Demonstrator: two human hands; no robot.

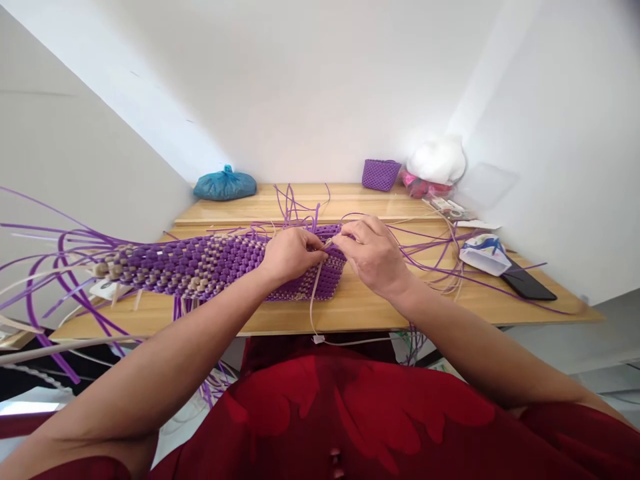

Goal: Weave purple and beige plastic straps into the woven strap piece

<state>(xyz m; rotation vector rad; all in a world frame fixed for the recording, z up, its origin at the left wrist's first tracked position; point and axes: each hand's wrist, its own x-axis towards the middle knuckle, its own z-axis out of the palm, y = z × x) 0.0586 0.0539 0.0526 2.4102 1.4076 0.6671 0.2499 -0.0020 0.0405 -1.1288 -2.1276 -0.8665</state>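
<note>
A woven piece of purple and beige plastic strips [190, 267] lies across the desk, with long loose strips fanning out on its left and far sides. My left hand [295, 253] rests on its right part, thumb and fingers pinched at a beige strip [314, 300] that hangs down over the desk's front edge. Close beside it, my right hand [373, 253] is closed too, its fingertips pinching at the weave where the strips cross. The exact strip between the right fingertips is too small to make out.
On the desk [280, 323] a blue plastic bag [226, 183] stands at the back left. A small purple woven basket [381, 175] and a white bag [436, 160] are at the back right. A dark phone [530, 280] lies by a white and blue packet [484, 255], with loose strips around.
</note>
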